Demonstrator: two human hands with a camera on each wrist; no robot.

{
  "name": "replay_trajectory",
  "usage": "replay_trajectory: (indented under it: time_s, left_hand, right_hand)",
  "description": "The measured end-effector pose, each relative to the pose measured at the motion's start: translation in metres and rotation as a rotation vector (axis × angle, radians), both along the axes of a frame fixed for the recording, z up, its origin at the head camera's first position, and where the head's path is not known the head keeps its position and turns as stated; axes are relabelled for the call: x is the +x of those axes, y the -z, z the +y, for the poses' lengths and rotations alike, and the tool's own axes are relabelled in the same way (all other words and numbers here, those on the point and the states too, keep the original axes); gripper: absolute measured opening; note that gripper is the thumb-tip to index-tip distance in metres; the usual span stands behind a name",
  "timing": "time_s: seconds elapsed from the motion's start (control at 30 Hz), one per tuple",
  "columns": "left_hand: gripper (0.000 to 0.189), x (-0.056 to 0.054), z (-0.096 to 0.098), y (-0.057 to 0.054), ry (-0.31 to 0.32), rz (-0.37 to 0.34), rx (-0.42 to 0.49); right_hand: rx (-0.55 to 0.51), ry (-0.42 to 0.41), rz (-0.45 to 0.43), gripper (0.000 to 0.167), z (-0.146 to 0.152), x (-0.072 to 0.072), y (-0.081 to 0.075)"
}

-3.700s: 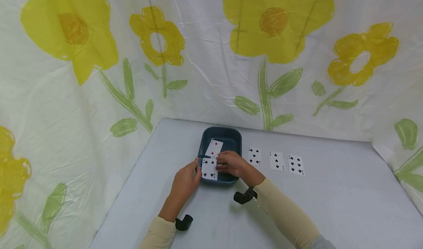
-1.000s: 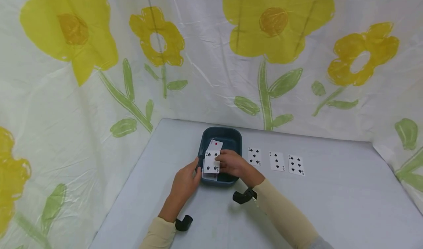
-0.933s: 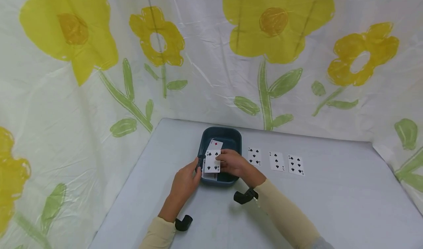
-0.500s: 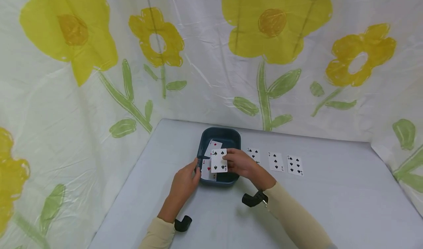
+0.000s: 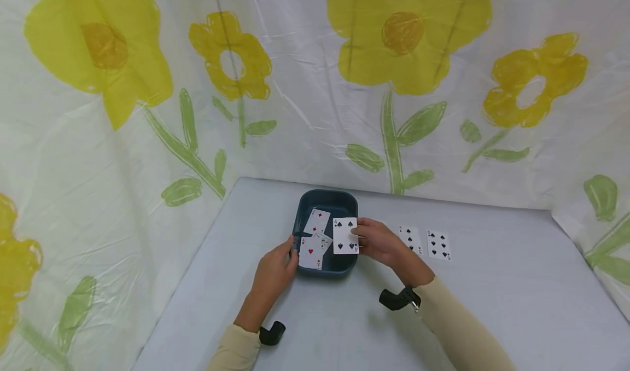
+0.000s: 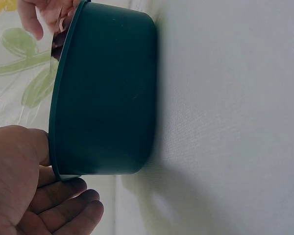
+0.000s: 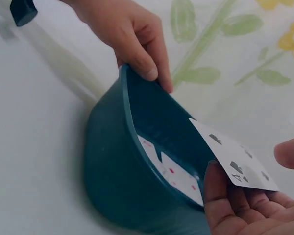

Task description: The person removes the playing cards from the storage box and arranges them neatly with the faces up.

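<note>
Right hand grasps the four of spades at its three-o'clock edge, above the bin; left hand grips the bin near nine o'clock. Card: presumably light, flexible, slippery; hold edges.

Background: white, creased sheet hanging behind and to both sides of the bench, patterned with yellow flowers, some orange-centred, and green leaves. Bench surface pale and matt. Lighting diffuse; faint sheen on creases, soft shadows on the bench.
</note>
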State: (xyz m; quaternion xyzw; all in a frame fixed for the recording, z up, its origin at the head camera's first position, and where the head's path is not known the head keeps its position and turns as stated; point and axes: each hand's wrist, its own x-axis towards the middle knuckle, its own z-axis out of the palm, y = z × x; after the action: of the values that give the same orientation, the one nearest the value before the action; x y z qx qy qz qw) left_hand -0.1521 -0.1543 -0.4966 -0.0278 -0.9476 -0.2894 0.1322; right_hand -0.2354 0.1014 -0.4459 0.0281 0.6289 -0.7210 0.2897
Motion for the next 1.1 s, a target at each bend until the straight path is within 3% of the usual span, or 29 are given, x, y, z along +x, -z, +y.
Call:
replay_trajectory:
  time_s: [0.47, 0.77, 1.1]
  left_hand:
    - [0.046, 0.0, 0.0, -0.002, -0.009, 0.001, 0.003]
    - [0.047, 0.003, 0.002, 0.0, -0.016, -0.046, 0.012]
    - [0.046, 0.002, 0.001, 0.0, -0.003, -0.01, -0.006]
  right_hand:
    - [0.038, 0.045, 0.051, 0.051, 0.052, 0.0, -0.006]
    - [0.06, 0.094, 0.02, 0.055, 0.091, 0.006, 0.008]
    - [0.128, 0.166, -0.008, 0.065, 0.129, 0.006, 0.019]
